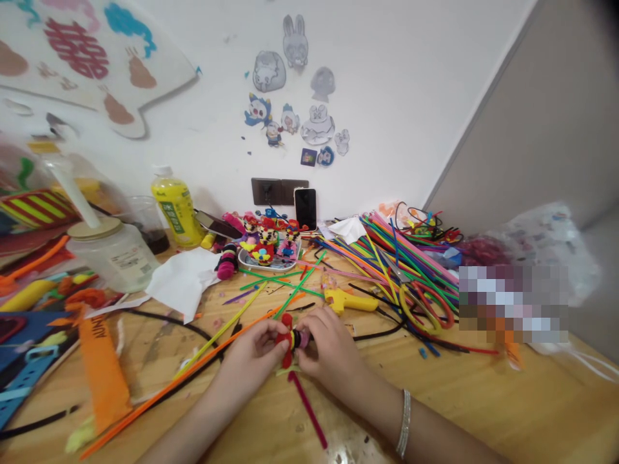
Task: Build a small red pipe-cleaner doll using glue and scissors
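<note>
My left hand (pixel 251 357) and my right hand (pixel 329 345) meet above the wooden table, and both pinch a small pipe-cleaner figure (pixel 290 339) of red, black and pink fuzzy wire. My fingers hide much of it. A silver beaded bracelet (pixel 403 422) circles my right wrist. Just below my hands lies a short dark-pink pipe cleaner (pixel 307 409). A long orange pipe cleaner (pixel 178 386) and a yellow-green one (pixel 222 328) run past my left hand. Beyond my right hand rests a yellow glue gun (pixel 348 301).
A heap of multicoloured pipe cleaners (pixel 401 270) and scissors (pixel 418 306) lie at the right. Finished figures sit on a white tray (pixel 242 260) at the back. A yellow bottle (pixel 176 206), phone (pixel 305 209), plastic jar (pixel 113 254) and felt sheets (pixel 104 370) crowd the table.
</note>
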Action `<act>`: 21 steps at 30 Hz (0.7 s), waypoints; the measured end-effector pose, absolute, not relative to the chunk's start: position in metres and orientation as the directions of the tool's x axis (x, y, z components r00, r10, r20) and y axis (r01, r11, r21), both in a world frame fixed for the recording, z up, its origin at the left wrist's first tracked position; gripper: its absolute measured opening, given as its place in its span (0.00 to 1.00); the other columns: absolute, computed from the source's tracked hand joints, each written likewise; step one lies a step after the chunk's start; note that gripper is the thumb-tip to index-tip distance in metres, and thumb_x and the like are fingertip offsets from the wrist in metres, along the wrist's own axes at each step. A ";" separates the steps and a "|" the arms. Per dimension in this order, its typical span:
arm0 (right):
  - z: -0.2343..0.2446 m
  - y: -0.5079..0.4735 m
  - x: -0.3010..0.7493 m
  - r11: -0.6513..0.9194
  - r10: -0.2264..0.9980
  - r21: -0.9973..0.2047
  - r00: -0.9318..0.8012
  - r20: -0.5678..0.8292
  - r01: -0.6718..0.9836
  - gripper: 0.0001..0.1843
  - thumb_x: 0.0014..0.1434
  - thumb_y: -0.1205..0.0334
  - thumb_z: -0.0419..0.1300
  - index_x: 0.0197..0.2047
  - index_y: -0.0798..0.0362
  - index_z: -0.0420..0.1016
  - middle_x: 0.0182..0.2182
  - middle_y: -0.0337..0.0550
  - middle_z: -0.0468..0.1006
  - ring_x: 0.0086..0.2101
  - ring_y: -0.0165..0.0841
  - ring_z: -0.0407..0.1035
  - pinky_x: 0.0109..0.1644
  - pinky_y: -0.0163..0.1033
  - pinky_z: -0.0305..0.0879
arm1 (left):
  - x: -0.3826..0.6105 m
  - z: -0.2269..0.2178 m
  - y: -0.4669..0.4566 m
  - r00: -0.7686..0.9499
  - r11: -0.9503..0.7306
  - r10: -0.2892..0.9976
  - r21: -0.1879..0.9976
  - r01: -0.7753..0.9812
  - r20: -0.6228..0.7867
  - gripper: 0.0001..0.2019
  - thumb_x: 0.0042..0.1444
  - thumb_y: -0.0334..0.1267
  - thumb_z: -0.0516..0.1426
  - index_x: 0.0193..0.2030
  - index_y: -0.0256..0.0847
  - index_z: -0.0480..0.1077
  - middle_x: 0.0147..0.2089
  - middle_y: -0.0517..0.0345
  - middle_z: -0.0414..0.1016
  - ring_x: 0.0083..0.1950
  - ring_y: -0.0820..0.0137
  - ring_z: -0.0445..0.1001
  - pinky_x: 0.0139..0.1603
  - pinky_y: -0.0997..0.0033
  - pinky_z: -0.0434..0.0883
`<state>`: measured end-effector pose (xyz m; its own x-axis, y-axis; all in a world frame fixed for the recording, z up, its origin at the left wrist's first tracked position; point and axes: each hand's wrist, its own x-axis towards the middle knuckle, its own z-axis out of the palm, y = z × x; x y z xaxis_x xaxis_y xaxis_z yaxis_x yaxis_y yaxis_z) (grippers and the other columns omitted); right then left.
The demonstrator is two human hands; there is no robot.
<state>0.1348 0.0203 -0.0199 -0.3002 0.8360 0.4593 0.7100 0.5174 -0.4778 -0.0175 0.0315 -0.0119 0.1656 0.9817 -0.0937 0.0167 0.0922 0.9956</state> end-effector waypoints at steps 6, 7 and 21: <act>-0.020 0.020 0.136 0.507 0.844 -0.494 -0.289 0.453 0.706 0.11 0.43 0.74 0.61 0.32 0.54 0.67 0.32 0.43 0.70 0.36 0.37 0.62 0.40 0.40 0.60 | -0.018 -0.014 0.033 0.153 0.092 0.984 0.995 0.028 -0.095 0.09 0.34 0.36 0.62 0.25 0.39 0.69 0.27 0.61 0.72 0.32 0.68 0.72 0.36 0.69 0.70; -0.019 0.020 0.138 0.509 0.845 -0.513 -0.288 0.451 0.691 0.11 0.43 0.74 0.61 0.32 0.54 0.68 0.32 0.42 0.70 0.36 0.36 0.62 0.40 0.40 0.60 | -0.019 -0.014 0.034 0.147 0.094 0.984 0.995 0.029 -0.097 0.09 0.34 0.36 0.62 0.25 0.39 0.70 0.27 0.61 0.72 0.32 0.68 0.72 0.36 0.69 0.70; -0.019 0.022 0.145 0.520 0.848 -0.616 -0.270 0.456 0.591 0.08 0.48 0.73 0.63 0.31 0.52 0.71 0.30 0.39 0.72 0.35 0.33 0.64 0.39 0.37 0.60 | -0.020 -0.010 0.033 0.134 0.126 0.983 0.992 0.006 -0.126 0.11 0.32 0.37 0.64 0.25 0.39 0.70 0.27 0.60 0.73 0.33 0.68 0.72 0.38 0.68 0.70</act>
<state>0.1451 0.0216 -0.0190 -0.2704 0.8477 0.4564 0.5913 0.5204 -0.6160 -0.0201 0.0328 -0.0099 0.1343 0.9829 -0.1257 0.0060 0.1261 0.9920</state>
